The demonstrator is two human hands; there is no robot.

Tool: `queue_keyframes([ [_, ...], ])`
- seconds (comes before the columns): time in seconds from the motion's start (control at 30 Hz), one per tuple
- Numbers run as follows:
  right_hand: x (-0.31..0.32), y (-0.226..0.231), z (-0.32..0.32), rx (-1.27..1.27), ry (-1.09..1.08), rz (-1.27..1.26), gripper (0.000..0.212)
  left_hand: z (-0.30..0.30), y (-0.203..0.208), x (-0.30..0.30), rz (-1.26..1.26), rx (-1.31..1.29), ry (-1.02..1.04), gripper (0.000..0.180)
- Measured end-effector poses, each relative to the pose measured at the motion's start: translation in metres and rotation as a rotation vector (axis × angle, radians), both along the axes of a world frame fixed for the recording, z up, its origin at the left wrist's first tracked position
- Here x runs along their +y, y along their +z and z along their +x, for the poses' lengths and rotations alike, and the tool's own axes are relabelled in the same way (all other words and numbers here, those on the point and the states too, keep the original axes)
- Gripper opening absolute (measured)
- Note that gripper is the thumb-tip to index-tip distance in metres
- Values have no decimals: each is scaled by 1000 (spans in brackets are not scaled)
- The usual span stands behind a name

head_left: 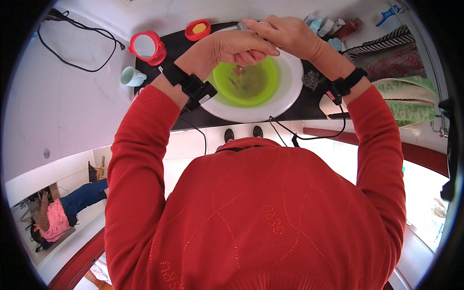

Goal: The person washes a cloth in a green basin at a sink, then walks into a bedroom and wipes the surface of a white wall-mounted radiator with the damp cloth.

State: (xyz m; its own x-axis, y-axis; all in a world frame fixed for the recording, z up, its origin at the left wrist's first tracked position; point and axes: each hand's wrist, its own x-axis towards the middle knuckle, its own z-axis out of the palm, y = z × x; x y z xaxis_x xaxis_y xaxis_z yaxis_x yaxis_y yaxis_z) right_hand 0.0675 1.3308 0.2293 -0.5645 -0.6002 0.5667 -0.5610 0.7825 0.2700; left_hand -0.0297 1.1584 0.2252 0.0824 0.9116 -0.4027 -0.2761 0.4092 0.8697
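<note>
I see both hands pressed together, left hand (pixel 241 48) under right hand (pixel 282 34), over green bowl (pixel 249 82) in white basin (pixel 290 92). Grip contents unclear. Judging rubbing step; next needs hands kept over bowl.

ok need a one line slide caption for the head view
Left hand and right hand joined above a green bowl in a white sink, red mug nearby.

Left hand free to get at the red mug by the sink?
Probably yes. The left hand is clasped with the right hand over the green bowl, and the red mug stands just to its left with nothing between.
</note>
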Motion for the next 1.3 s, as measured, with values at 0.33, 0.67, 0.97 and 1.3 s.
queue_keyframes([
  [0.33,12,-39,-16,-100,-268,81,30,5,-43,25,79,1051,329,33],
  [0.67,-11,-77,-10,-484,-450,-123,20,14,-90,28,-224,1136,310,32],
  [0.97,-17,-114,-6,-656,-480,-229,17,18,-128,20,-169,1305,287,31],
  [1.3,-13,-95,-18,-907,-625,-458,48,7,-126,19,-99,1368,402,31],
])
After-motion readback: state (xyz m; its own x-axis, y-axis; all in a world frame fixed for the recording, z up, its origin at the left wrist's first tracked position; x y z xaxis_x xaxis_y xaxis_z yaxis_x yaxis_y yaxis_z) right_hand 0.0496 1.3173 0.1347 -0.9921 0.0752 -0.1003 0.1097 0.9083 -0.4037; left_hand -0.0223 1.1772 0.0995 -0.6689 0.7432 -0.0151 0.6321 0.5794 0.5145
